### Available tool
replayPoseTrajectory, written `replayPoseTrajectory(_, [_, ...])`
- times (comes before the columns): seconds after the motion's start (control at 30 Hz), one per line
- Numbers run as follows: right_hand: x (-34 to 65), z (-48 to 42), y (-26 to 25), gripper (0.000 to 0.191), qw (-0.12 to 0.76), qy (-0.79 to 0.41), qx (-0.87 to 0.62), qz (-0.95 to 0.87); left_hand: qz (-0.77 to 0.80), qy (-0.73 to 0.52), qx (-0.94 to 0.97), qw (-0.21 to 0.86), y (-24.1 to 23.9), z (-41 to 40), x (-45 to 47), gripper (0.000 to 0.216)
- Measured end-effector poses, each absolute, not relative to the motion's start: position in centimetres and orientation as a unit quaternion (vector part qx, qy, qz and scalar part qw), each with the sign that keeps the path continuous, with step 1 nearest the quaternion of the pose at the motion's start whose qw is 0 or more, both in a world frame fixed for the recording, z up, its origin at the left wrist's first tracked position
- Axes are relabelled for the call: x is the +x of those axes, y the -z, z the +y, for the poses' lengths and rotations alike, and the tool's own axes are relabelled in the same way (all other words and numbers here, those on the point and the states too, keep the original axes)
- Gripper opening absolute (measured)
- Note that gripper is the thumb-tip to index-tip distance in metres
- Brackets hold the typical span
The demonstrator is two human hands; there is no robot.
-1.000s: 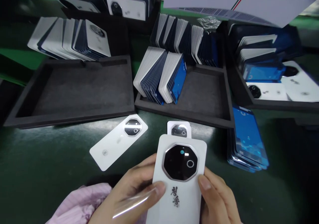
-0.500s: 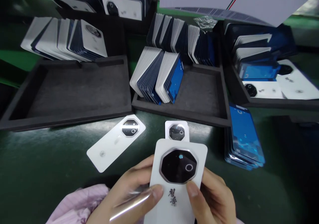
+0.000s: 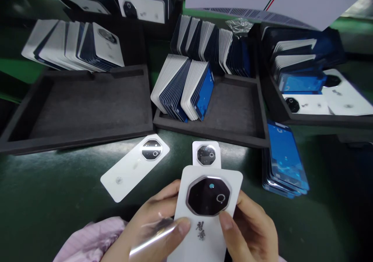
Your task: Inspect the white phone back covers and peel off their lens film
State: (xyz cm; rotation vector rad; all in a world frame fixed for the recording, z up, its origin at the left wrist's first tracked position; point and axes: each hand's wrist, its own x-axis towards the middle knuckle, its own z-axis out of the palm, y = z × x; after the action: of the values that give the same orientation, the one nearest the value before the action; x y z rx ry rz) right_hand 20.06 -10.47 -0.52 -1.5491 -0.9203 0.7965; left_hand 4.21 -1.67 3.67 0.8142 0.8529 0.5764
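Both hands hold one white phone back panel [image 3: 211,236] close to the camera, its dark octagonal camera window at the top and black lettering below. My left hand [image 3: 157,219] grips its left edge, thumb on the face. Clear film [image 3: 154,235] curls over the left thumb. My right hand [image 3: 250,227] grips the right edge, with its thumb just under the camera window. Behind the held panel, another white panel [image 3: 206,154] lies on the table, partly hidden. A single white panel [image 3: 135,169] lies at a slant to the left.
A black foam tray [image 3: 96,110] stands at the left, with panels leaning behind it. The middle tray [image 3: 233,134] holds rows of upright panels [image 3: 186,87]. Blue-filmed panels [image 3: 287,157] are stacked at the right. Another tray [image 3: 329,119] with panels stands behind them.
The held panel sits very slightly lower in view. Both hands keep the same grip, and nothing else has visibly moved beyond a small shift of the whole view.
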Motion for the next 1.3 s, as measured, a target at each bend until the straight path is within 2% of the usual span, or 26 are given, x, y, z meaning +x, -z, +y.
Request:
replayPoseTrajectory(0.1, [19.7,-10.9,0.8,0.024,0.555,-0.34,-0.665,-0.368,0.389,-0.273,0.379,0.794,-3.4,-1.9,4.2,0.015])
replayPoseTrajectory(0.3, [20.3,-9.7,0.4,0.015,0.557,-0.316,-0.629,-0.44,0.384,-0.27,0.375,0.799,-3.2,-2.1,4.3,0.017])
replayPoseTrajectory(0.5, [21.8,-8.8,-0.3,0.031,0.519,-0.34,-0.605,-0.499,0.369,-0.24,0.381,0.813,-2.7,-2.4,4.0,0.019])
replayPoseTrajectory(0.7, [22.0,-8.5,-0.6,0.028,0.53,-0.38,-0.577,-0.491,0.365,-0.214,0.415,0.805,-2.9,-1.9,3.6,0.02])
replayPoseTrajectory(0.87, [21.7,-8.5,-0.7,0.013,0.587,-0.42,-0.57,-0.393,0.333,-0.217,0.425,0.813,-2.3,-1.8,3.1,0.022])
replayPoseTrajectory(1.07, [22.3,-8.9,-0.9,0.026,0.564,-0.436,-0.593,-0.374,0.284,-0.182,0.45,0.827,-2.1,-1.7,3.1,0.023])
replayPoseTrajectory(1.3, [22.5,-9.1,-0.6,0.018,0.578,-0.441,-0.584,-0.363,0.255,-0.176,0.485,0.818,-1.5,-1.5,3.3,0.028])
